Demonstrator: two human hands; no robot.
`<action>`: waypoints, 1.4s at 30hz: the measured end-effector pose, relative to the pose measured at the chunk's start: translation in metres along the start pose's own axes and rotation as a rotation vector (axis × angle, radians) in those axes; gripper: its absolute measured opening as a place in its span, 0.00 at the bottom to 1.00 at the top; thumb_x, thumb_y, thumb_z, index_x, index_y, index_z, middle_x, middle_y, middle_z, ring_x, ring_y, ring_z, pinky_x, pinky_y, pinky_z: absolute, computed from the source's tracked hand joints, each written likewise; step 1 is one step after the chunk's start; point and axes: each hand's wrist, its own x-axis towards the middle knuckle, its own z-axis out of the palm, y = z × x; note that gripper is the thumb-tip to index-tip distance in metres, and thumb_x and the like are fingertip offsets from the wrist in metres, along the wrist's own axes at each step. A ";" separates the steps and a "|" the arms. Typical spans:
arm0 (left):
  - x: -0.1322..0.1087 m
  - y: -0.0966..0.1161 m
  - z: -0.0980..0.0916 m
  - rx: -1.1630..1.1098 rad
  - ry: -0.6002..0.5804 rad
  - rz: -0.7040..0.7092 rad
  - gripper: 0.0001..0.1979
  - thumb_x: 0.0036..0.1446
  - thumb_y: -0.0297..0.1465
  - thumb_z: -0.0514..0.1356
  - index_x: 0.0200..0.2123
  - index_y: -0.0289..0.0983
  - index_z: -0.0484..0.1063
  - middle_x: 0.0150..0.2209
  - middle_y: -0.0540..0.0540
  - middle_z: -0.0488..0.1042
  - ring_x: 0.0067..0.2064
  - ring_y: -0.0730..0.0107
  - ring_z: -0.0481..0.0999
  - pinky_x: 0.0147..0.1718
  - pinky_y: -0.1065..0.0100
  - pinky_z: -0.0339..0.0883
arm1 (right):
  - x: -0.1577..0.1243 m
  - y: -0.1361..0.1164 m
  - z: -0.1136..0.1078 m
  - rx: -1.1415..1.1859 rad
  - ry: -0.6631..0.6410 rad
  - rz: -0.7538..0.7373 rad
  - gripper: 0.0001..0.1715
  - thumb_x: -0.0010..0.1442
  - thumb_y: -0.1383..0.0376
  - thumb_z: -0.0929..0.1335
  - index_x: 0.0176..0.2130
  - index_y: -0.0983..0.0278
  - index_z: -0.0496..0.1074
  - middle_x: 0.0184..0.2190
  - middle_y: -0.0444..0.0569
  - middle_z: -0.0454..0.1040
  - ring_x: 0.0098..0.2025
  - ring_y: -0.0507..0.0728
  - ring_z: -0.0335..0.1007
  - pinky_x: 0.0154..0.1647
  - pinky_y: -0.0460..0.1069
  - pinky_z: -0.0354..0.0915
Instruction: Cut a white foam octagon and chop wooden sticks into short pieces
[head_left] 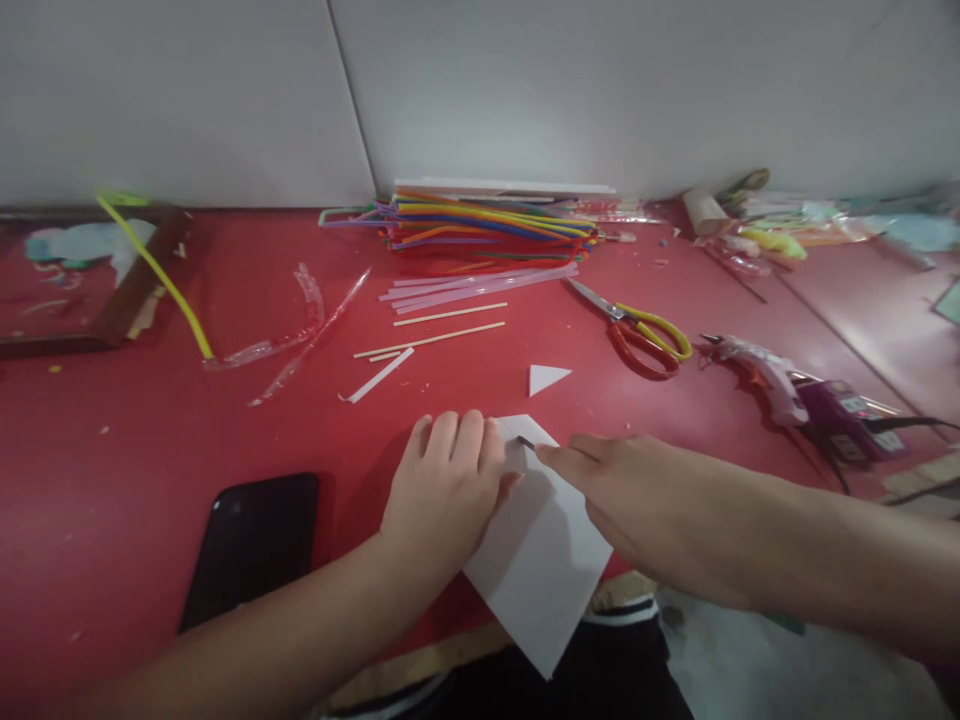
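Observation:
A white sheet of paper (pixel 551 590), or thin card, lies at the table's front edge. One corner points down over the edge towards my lap. My left hand (pixel 450 480) holds its left side, with the fingers bent together and the thumb on the paper. In my right hand (pixel 622 485) is a thin dark pen-like stick (pixel 526 442), its tip on the upper part of the sheet. Most of this stick is hidden by my fingers, so its exact kind does not show. Just beyond the sheet lies a small white paper triangle (pixel 547 379).
Scissors (pixel 626 325) and a glue gun (pixel 765 375) lie to the right. At the back are coloured pipe cleaners (pixel 487 225), with pale pink sticks (pixel 480 287) and thin wooden sticks (pixel 450 340) in front. A black phone (pixel 255 545) rests left, below a wooden tray (pixel 124 305).

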 end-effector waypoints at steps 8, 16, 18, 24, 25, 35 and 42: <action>0.000 -0.018 0.005 -0.187 0.001 0.080 0.17 0.58 0.35 0.60 0.46 0.28 0.73 0.46 0.34 0.76 0.46 0.51 0.74 0.43 0.55 0.73 | -0.001 0.002 -0.006 0.097 0.024 0.072 0.14 0.56 0.72 0.67 0.44 0.63 0.72 0.38 0.52 0.74 0.32 0.56 0.69 0.29 0.49 0.60; -0.002 -0.025 -0.002 -0.156 0.068 0.061 0.16 0.59 0.35 0.59 0.45 0.28 0.73 0.49 0.32 0.75 0.50 0.46 0.73 0.46 0.51 0.72 | -0.005 0.013 0.001 -0.016 -0.025 0.171 0.28 0.54 0.74 0.66 0.54 0.63 0.65 0.35 0.47 0.73 0.22 0.51 0.66 0.20 0.47 0.48; -0.001 -0.023 -0.008 -0.158 0.066 0.068 0.14 0.58 0.34 0.60 0.43 0.29 0.73 0.47 0.33 0.75 0.48 0.49 0.74 0.45 0.54 0.73 | -0.004 0.014 -0.005 -0.030 -0.038 0.188 0.27 0.55 0.74 0.65 0.55 0.63 0.66 0.35 0.47 0.73 0.22 0.51 0.66 0.19 0.48 0.47; -0.004 -0.020 -0.014 -0.153 0.023 0.053 0.15 0.58 0.35 0.61 0.46 0.33 0.69 0.50 0.36 0.73 0.44 0.55 0.75 0.38 0.59 0.74 | 0.007 0.025 -0.023 -0.135 -0.060 0.113 0.29 0.57 0.76 0.65 0.55 0.58 0.67 0.39 0.48 0.74 0.33 0.55 0.72 0.24 0.47 0.56; -0.004 -0.020 -0.014 -0.143 0.009 0.046 0.15 0.58 0.35 0.62 0.45 0.33 0.69 0.50 0.35 0.72 0.44 0.54 0.75 0.38 0.59 0.74 | 0.010 0.027 -0.024 -0.161 -0.049 0.106 0.29 0.57 0.77 0.65 0.56 0.57 0.67 0.40 0.48 0.75 0.36 0.56 0.73 0.26 0.48 0.57; -0.014 -0.009 -0.010 -0.100 0.065 0.237 0.14 0.61 0.34 0.59 0.44 0.29 0.73 0.46 0.34 0.77 0.49 0.51 0.77 0.41 0.58 0.75 | 0.025 0.044 -0.019 -0.252 0.067 0.062 0.27 0.63 0.73 0.64 0.58 0.53 0.67 0.42 0.47 0.76 0.36 0.57 0.73 0.30 0.49 0.58; -0.018 -0.004 0.001 -0.056 0.081 0.218 0.17 0.64 0.36 0.56 0.46 0.27 0.74 0.50 0.31 0.76 0.49 0.51 0.78 0.39 0.60 0.77 | 0.025 0.048 -0.027 -0.224 0.051 0.068 0.32 0.62 0.73 0.63 0.62 0.52 0.62 0.45 0.49 0.77 0.37 0.60 0.74 0.30 0.50 0.62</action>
